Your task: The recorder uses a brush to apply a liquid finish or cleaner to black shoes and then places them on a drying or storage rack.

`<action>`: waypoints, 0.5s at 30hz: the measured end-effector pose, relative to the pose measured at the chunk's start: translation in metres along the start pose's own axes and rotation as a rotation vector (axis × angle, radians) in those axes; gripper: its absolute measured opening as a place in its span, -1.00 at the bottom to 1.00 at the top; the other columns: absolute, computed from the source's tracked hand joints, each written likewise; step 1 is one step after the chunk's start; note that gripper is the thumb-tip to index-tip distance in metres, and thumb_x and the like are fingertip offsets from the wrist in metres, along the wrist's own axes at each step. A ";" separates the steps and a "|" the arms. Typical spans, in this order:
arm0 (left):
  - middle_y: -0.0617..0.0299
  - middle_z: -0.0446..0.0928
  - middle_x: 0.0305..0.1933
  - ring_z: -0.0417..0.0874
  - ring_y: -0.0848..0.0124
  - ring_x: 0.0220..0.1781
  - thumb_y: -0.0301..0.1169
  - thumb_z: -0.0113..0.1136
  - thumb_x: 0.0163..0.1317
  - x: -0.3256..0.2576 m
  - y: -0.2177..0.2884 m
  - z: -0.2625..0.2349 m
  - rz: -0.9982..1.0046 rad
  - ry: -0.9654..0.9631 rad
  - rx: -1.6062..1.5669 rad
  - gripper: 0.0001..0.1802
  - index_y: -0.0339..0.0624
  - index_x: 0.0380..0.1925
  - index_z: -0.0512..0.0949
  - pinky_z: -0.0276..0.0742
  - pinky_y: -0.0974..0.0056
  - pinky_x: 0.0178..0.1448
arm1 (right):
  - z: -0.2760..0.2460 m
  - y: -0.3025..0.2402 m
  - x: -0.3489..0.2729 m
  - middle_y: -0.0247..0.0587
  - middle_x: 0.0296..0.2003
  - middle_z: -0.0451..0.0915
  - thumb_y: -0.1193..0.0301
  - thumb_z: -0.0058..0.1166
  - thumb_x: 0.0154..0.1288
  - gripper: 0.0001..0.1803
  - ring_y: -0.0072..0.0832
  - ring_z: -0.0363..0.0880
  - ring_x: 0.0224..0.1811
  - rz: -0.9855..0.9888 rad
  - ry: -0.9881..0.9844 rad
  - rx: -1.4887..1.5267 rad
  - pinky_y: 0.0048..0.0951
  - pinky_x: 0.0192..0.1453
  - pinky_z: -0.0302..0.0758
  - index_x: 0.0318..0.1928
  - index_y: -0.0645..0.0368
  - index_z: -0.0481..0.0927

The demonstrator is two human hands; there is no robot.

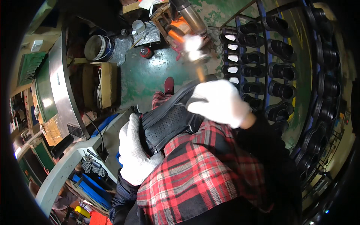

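Note:
A black shoe (167,127) with a perforated side lies slantwise across my lap, over a red plaid apron (191,168). My left hand (135,152), in a white knit glove, is wrapped round its lower-left end. Above the shoe's other end is my gloved right hand (219,102), closed on a thin brown handle (201,74). The whitish head (194,48) beyond that handle is smeared by motion, so the tool's kind cannot be made out. My right glove overlaps the shoe; whether it touches it is unclear.
Racks of black shoes (283,71) stand on the right. On the left is a grey machine frame (71,161) beside a metal-edged bench (63,86). Ahead are a white bucket (98,48), a red container (146,53) on the green floor, and a steel flask (191,18).

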State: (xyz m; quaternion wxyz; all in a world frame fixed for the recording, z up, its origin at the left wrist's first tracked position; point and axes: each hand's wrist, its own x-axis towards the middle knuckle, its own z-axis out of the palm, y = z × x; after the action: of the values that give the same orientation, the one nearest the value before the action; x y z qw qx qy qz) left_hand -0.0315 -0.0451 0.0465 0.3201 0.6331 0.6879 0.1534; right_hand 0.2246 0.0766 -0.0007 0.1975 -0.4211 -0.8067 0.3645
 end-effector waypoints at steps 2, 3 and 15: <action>-0.24 0.35 0.20 0.50 -0.13 0.21 -0.44 0.39 -0.31 0.006 0.002 -0.004 0.017 -0.033 0.011 0.11 -0.33 0.41 0.19 0.46 0.04 0.29 | 0.001 0.004 -0.003 -0.16 -0.49 0.62 0.21 0.28 0.07 -0.79 -0.15 0.65 -0.39 0.054 -0.035 -0.197 -0.18 -0.32 0.55 -0.48 0.07 0.63; -0.25 0.36 0.19 0.50 -0.14 0.21 -0.45 0.37 -0.31 0.007 0.003 -0.005 0.021 -0.048 0.026 0.09 -0.34 0.40 0.20 0.46 0.04 0.29 | -0.007 0.008 -0.003 -0.18 -0.50 0.62 0.23 0.29 0.05 -0.79 -0.15 0.65 -0.40 0.071 -0.052 -0.271 -0.17 -0.33 0.55 -0.50 0.06 0.62; -0.22 0.34 0.31 0.46 -0.05 0.33 -0.58 0.32 -0.22 0.052 -0.030 -0.009 0.201 -0.082 -0.142 0.02 -0.36 0.41 0.22 0.37 0.11 0.39 | 0.005 0.048 0.036 -0.07 -0.49 0.56 0.08 0.25 0.18 -0.57 -0.28 0.50 -0.42 0.316 -0.236 0.329 -0.25 -0.27 0.42 -0.40 0.25 0.56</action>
State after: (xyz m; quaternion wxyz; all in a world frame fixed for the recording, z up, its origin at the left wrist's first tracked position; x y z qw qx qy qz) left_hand -0.0598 0.0026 0.0219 0.3749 0.6805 0.5946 0.2068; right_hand 0.2267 0.1220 -0.0400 0.1084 -0.4587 -0.6783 0.5637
